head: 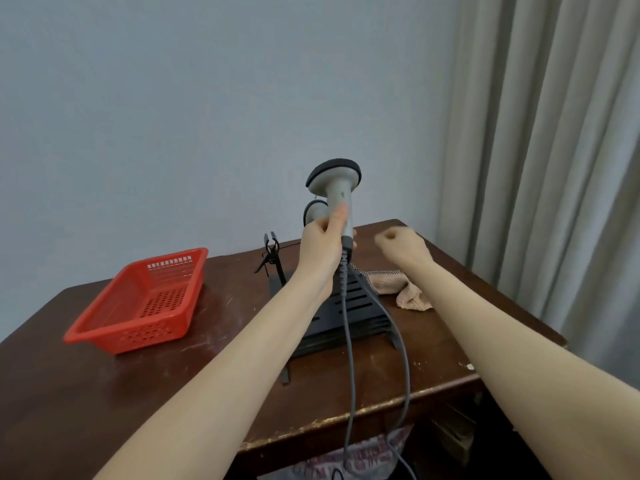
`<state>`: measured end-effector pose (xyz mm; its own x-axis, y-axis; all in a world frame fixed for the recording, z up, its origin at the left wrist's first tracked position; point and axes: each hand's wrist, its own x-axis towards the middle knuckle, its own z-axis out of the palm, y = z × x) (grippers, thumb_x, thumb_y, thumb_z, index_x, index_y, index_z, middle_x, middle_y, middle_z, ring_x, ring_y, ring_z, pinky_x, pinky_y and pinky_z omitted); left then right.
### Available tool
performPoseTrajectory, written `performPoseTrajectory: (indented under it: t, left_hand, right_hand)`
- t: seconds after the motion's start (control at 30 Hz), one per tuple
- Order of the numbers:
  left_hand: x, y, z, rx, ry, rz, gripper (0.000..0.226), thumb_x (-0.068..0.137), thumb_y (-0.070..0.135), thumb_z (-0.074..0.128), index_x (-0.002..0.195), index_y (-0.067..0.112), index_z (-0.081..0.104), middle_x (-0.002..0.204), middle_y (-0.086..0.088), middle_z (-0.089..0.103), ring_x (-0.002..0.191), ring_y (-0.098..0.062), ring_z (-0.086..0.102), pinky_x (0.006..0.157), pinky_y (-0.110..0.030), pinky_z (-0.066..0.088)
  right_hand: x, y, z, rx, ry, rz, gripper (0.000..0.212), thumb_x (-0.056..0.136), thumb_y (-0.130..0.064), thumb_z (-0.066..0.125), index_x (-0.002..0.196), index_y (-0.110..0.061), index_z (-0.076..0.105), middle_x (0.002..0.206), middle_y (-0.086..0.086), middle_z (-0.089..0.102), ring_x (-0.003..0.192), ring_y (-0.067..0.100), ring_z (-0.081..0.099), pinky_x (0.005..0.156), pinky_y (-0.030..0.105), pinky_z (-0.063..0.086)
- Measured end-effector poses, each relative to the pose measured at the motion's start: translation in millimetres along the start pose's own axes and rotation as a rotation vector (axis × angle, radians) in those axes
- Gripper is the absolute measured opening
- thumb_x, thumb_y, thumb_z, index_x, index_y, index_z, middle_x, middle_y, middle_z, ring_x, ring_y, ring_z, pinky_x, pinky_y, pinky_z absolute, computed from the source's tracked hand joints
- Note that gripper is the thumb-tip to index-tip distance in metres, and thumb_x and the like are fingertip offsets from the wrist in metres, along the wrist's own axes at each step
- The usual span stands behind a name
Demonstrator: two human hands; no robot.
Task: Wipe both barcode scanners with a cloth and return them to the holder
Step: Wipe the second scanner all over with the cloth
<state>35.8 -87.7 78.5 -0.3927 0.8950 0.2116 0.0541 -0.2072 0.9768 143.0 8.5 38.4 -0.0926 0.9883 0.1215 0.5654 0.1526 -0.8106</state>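
Pale blue-grey wall and a grey curtain back a dark brown wooden worktop (104, 393). Above it the left grip (322, 245) wraps the handle of a grey corded barcode scanner (337, 183), raised clear of the black slotted metal holder (362, 304). The right grip (401, 244) is curled on nothing, near the pinkish knitted cloth (408, 294) lying beside the holder. A second grey scanner (315, 212) peeks out behind the hand, probably seated in the holder. Wiping seems not yet begun, so both wipes and both returns remain.
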Motion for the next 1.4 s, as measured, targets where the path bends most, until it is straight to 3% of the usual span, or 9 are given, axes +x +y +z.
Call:
performPoseTrajectory:
  t: [0.13,0.3,0.4,0.53,0.77,0.93,1.07,1.27,1.4]
  left_hand:
    - [5,-5,-5,-0.022,0.029,0.010,0.045,0.095,0.043,0.051,0.073,0.004,0.056,0.065,-0.009,0.054,0.059,-0.019,0.050,0.064,-0.034,0.042]
    - [8,-5,-18,-0.052,0.051,-0.022,0.045,0.094,0.043,0.051,0.075,0.004,0.060,0.066,-0.008,0.059,0.058,-0.017,0.053,0.070,-0.036,0.045]
    - [10,-5,-26,-0.082,0.076,-0.038,0.045,0.094,0.042,0.053,0.070,0.005,0.062,0.054,-0.001,0.059,0.054,-0.014,0.053,0.066,-0.034,0.045]
    - [17,-4,-35,-0.107,0.103,-0.057,0.045,0.093,0.043,0.055,0.072,0.004,0.061,0.056,-0.003,0.058,0.054,-0.019,0.051,0.062,-0.035,0.044]
    - [25,-6,-44,-0.087,0.101,-0.097,0.025,0.088,0.030,0.064,0.085,0.004,0.065,0.066,-0.004,0.058,0.049,-0.012,0.053,0.057,-0.029,0.047]
    - [26,-12,-51,-0.054,0.094,-0.121,0.021,0.085,0.026,0.068,0.081,0.006,0.062,0.060,-0.002,0.054,0.051,-0.014,0.050,0.060,-0.029,0.042]
    - [29,-18,-58,-0.021,0.096,-0.107,0.021,0.080,0.026,0.072,0.075,0.008,0.061,0.060,-0.002,0.056,0.062,-0.019,0.049,0.066,-0.035,0.036]
    - [29,-23,-61,0.058,0.110,-0.081,0.008,0.077,0.010,0.065,0.082,0.005,0.062,0.063,-0.006,0.054,0.059,-0.020,0.047,0.058,-0.031,0.037]
    - [31,-25,-62,0.054,0.092,-0.031,0.021,0.074,0.010,0.072,0.093,0.006,0.065,0.071,-0.003,0.061,0.060,-0.014,0.053,0.056,-0.029,0.042]
  right_hand:
    - [3,37,13,-0.490,-0.166,0.110,0.049,0.087,-0.029,0.055,0.136,-0.030,0.048,0.140,0.007,0.040,0.128,0.033,0.036,0.103,0.044,0.038]
    - [12,50,30,-0.671,-0.243,0.116,0.063,0.083,-0.003,0.054,0.138,-0.032,0.044,0.138,0.008,0.039,0.124,0.037,0.038,0.097,0.047,0.044]
    - [17,54,32,-0.583,-0.181,0.135,0.049,0.079,-0.002,0.055,0.121,-0.024,0.061,0.113,0.007,0.057,0.095,0.026,0.056,0.064,0.028,0.047]
    - [26,42,25,-0.196,0.029,0.153,0.030,0.082,-0.012,0.054,0.106,-0.023,0.068,0.107,0.009,0.067,0.098,0.030,0.061,0.073,0.029,0.045]
    - [27,-54,-1,0.187,0.333,-0.210,0.009,0.088,-0.013,0.046,0.089,-0.021,0.052,0.083,0.003,0.056,0.081,0.029,0.053,0.065,0.032,0.034]
    - [17,-99,9,0.257,0.228,-0.483,0.023,0.080,-0.015,0.052,0.093,-0.030,0.065,0.101,0.002,0.062,0.092,0.019,0.060,0.077,0.033,0.049]
    - [1,-106,23,0.250,-0.033,-0.571,0.028,0.087,-0.020,0.057,0.111,-0.023,0.070,0.113,-0.002,0.046,0.100,0.008,0.050,0.090,0.023,0.043]
    - [-3,-108,30,0.137,-0.162,-0.623,0.031,0.092,-0.009,0.048,0.113,-0.017,0.070,0.108,-0.003,0.049,0.098,0.007,0.047,0.082,0.016,0.035]
    - [-12,-107,24,0.153,-0.259,-0.646,0.023,0.085,-0.005,0.052,0.089,-0.007,0.075,0.094,-0.002,0.055,0.078,0.003,0.053,0.067,0.010,0.041]
